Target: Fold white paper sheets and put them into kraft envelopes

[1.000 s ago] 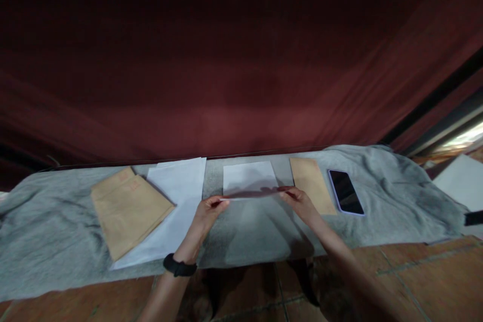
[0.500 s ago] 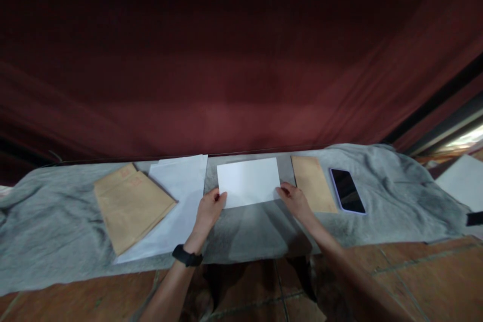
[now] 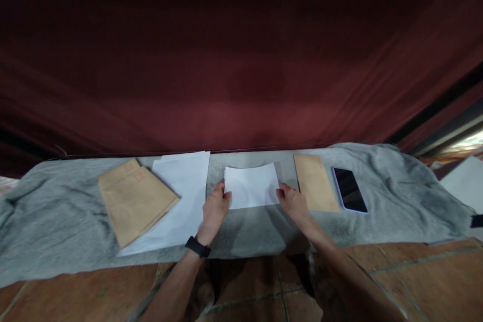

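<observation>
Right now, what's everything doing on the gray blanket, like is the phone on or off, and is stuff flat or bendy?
Small white paper: slightly bowed, between both hands
Left hand: gripping its left side
Right hand: at its right side
Big white sheets: flat, partly covered
Brown envelopes: overlapping
Single brown envelope: flat
Phone: face up, screen dark
Gray blanket: wrinkled toward its ends

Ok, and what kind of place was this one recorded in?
Probably a makeshift desk spot, perhaps at home: a grey cloth covers the narrow work surface, brown envelopes and white paper lie on it, and tiles show below.
</observation>
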{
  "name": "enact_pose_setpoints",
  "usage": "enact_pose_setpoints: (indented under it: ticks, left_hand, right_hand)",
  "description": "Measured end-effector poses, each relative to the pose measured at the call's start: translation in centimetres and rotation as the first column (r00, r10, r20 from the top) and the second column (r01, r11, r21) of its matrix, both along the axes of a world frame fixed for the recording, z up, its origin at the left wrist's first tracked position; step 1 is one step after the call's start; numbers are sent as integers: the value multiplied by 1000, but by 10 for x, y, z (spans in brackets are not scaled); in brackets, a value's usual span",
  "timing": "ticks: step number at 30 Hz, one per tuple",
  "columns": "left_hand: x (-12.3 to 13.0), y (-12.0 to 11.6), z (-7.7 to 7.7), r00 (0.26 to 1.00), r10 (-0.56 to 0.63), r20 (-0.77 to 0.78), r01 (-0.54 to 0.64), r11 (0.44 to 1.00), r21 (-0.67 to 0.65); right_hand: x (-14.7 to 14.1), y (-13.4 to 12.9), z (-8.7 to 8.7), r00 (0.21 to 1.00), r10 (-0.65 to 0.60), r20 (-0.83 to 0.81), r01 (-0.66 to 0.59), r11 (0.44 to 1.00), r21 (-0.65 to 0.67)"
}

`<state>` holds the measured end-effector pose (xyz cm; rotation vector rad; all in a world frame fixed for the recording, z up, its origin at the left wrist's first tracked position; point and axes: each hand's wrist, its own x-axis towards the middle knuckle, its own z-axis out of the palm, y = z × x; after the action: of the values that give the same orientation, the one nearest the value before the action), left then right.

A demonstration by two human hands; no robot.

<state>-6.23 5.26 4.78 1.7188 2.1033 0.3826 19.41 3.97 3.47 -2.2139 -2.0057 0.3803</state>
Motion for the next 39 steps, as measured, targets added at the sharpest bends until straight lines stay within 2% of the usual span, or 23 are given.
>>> enact_pose_setpoints:
  ticks: [4, 7, 10, 12, 16, 19, 22, 27, 34, 39]
  left_hand:
    - [6, -10, 2, 981, -40, -188, 45, 999, 23]
    - [11, -16, 1, 934, -107, -340, 163, 976, 143]
    - [18, -20, -7, 870, -212, -445, 338, 914, 226]
    - [27, -21, -16, 836, -320, -446, 458, 855, 245]
    - [48, -27, -34, 785, -505, -360, 605, 752, 264]
    - [61, -31, -46, 777, -558, -291, 626, 734, 264]
    - [67, -32, -53, 762, -597, -252, 648, 717, 258]
    - [68, -32, -54, 751, -604, -267, 659, 708, 253]
    - [67, -35, -48, 768, -561, -308, 636, 722, 272]
    - [67, -35, -49, 777, -552, -301, 625, 734, 266]
  right_hand:
    - [-4, -2, 0, 999, 8, 35, -9, 1000, 27]
    - [-4, -3, -6, 999, -1, 54, -2, 999, 48]
    - [-3, -4, -12, 998, 10, 66, -19, 989, 146]
    - [-4, -4, -15, 998, 50, 50, -61, 967, 246]
    - [-18, -4, -22, 959, 235, -157, -167, 919, 357]
    - [-37, -5, -29, 875, 354, -331, -241, 910, 337]
    - [-52, -8, -37, 841, 427, -333, -326, 890, 319]
    - [-56, -7, -45, 892, 406, -196, -342, 892, 295]
    - [-42, -1, -49, 924, 378, -56, -347, 891, 292]
    - [-30, 1, -51, 944, 329, 6, -315, 899, 303]
